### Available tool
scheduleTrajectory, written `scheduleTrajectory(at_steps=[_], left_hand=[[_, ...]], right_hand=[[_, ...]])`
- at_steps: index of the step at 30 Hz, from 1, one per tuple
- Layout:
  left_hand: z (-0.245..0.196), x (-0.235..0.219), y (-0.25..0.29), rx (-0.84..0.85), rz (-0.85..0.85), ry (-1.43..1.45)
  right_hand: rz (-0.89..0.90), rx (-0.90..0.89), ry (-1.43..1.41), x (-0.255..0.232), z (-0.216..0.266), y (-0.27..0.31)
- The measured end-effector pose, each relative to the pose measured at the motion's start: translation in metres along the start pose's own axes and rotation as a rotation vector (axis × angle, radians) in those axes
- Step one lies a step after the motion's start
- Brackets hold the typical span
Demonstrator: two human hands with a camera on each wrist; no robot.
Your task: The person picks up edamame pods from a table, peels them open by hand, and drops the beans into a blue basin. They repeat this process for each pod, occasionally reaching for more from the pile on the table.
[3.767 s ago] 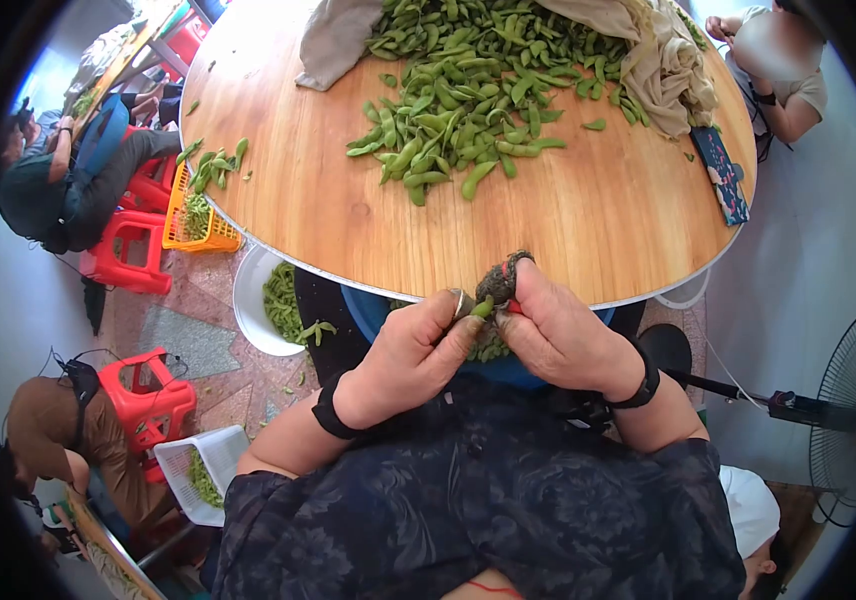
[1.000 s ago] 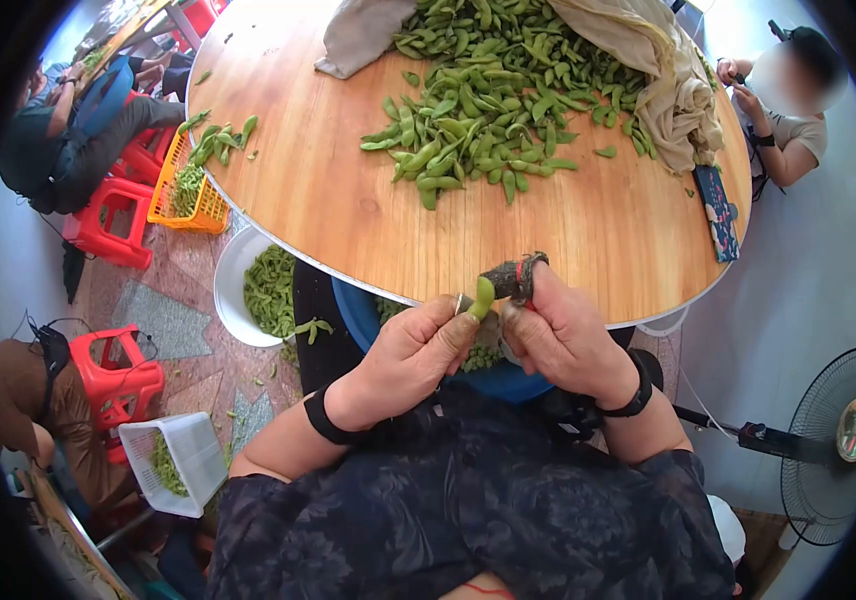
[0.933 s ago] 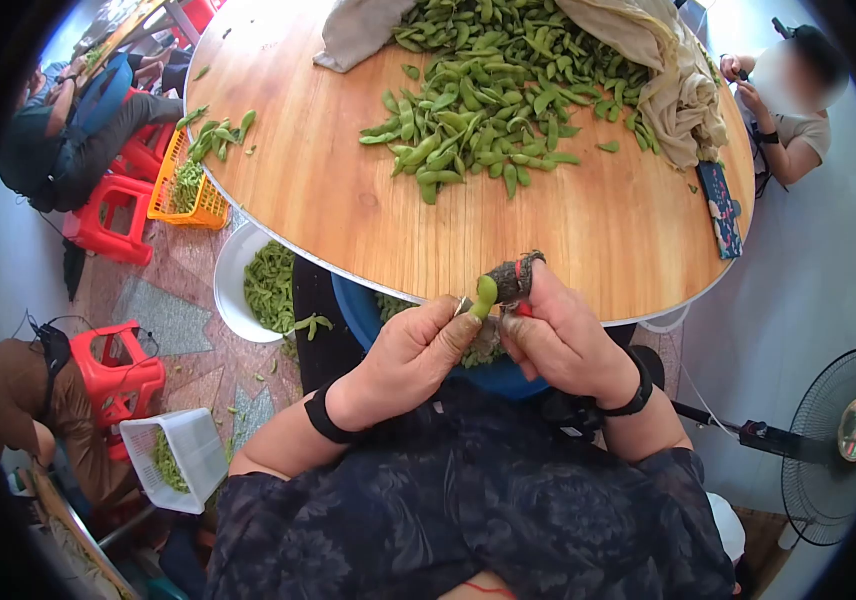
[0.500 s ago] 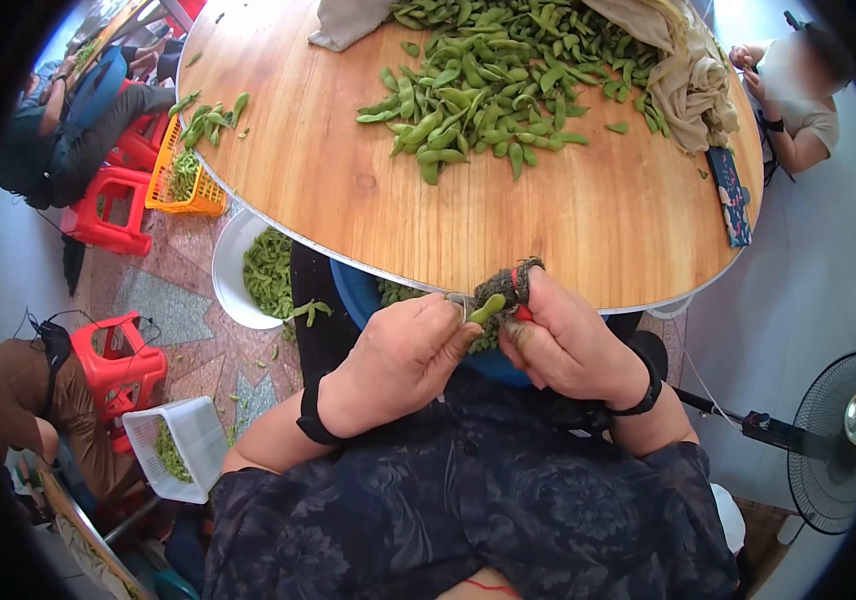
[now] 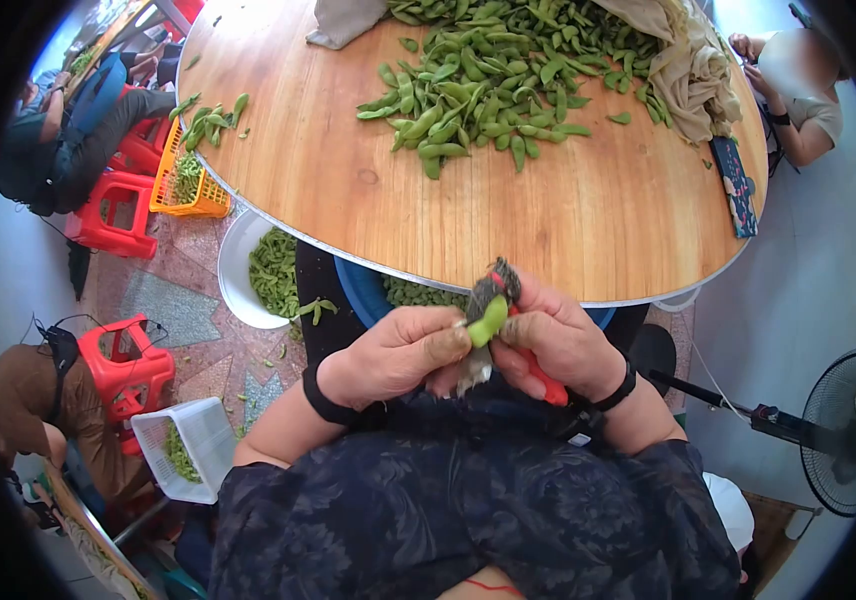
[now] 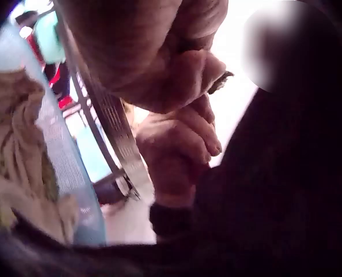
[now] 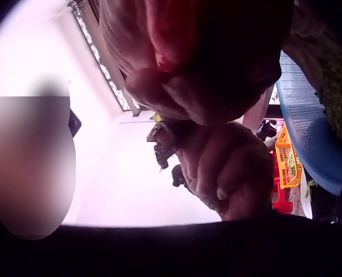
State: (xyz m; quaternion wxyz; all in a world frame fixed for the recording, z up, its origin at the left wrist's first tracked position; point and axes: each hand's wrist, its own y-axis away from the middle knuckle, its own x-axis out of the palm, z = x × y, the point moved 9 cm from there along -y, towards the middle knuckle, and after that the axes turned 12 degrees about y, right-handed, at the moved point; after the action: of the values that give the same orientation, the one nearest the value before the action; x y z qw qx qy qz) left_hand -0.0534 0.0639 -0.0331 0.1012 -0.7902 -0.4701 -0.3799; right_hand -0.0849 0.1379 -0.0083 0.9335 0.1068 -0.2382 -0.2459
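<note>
Between both hands, the left fingers (image 5: 450, 345) pinch a green pod (image 5: 488, 322).

Round wooden table (image 5: 318, 150) — red stools (image 5: 140, 374), pink-and-grey floor (image 5: 173, 308) — black fan (image 5: 840, 432) to the right.

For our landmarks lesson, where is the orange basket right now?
In the head view, the basket is on the left, between a red stool and the edge of the round table.
</note>
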Motion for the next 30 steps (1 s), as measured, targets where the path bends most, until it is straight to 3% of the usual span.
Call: scheduleTrajectory(at_steps=[1, 2, 3, 5, 7, 10, 12, 13, 14, 15, 16, 17, 18, 20, 21, 23, 25, 26, 29, 30], left_hand=[[-0.011, -0.002, -0.002, 0.109, -0.064, -0.203], [-0.036, 0.005, 0.004, 0.494, -0.121, -0.761], [-0.039, 0.007, 0.005, 0.493, -0.120, -0.760], [-0.057, 0.032, 0.018, 0.750, -0.183, -1.412], [-0.052, 0.034, 0.019, 0.739, -0.181, -1.405], [-0.032, -0.001, 0.008, 0.362, -0.238, -0.380], [-0.029, -0.004, 0.012, 0.317, -0.249, -0.337], [-0.025, -0.006, 0.012, 0.273, -0.257, -0.292], [-0.024, -0.008, 0.013, 0.269, -0.257, -0.292], [-0.035, -0.007, 0.018, 0.395, -0.292, -0.589], [-0.044, -0.002, 0.022, 0.519, -0.323, -0.886], [-0.043, -0.005, 0.021, 0.516, -0.324, -0.886], [-0.044, -0.002, 0.021, 0.548, -0.315, -0.994], [-0.044, 0.002, 0.023, 0.578, -0.299, -1.101], [-0.040, -0.003, 0.020, 0.507, -0.259, -0.980], [-0.035, -0.008, 0.018, 0.438, -0.216, -0.860], [-0.018, -0.010, 0.014, 0.297, -0.104, -0.683], [-0.021, -0.004, 0.014, 0.367, -0.056, -0.828], [-0.015, -0.001, 0.014, 0.308, -0.024, -0.741], [-0.021, 0.005, 0.014, 0.366, 0.000, -0.807]], right_hand=[[-0.071, -0.002, 0.025, -0.007, -0.002, 0.000], [-0.140, -0.004, 0.079, -0.013, -0.005, 0.000], [-0.141, -0.004, 0.078, -0.012, -0.007, -0.001], [-0.161, -0.046, 0.145, -0.011, -0.006, -0.001], [-0.162, -0.065, 0.121, -0.006, -0.006, 0.000], [-0.162, -0.055, 0.046, -0.001, -0.007, -0.003], [-0.166, -0.032, -0.004, -0.002, -0.010, -0.004], [-0.176, -0.022, 0.138, -0.004, -0.013, -0.004], [-0.187, -0.012, 0.278, -0.005, -0.015, -0.005], [-0.189, -0.011, 0.274, -0.006, -0.021, -0.006], [-0.390, -0.239, 0.640, -0.015, -0.001, 0.000], [-0.586, -0.472, 1.005, -0.010, 0.021, 0.012], [-0.609, -0.389, 1.005, -0.010, 0.022, 0.015], [-0.532, -0.415, 1.155, 0.000, 0.027, 0.014], [-0.452, -0.443, 1.307, 0.009, 0.027, 0.012], [-0.438, -0.440, 1.237, 0.003, 0.027, 0.007], [-0.289, -0.294, 1.195, 0.004, 0.019, -0.001], [-0.289, -0.293, 1.196, 0.005, 0.017, -0.002], [-0.327, -0.314, 1.309, 0.008, 0.012, -0.007], [-0.316, -0.348, 1.324, 0.009, 0.011, -0.008]])
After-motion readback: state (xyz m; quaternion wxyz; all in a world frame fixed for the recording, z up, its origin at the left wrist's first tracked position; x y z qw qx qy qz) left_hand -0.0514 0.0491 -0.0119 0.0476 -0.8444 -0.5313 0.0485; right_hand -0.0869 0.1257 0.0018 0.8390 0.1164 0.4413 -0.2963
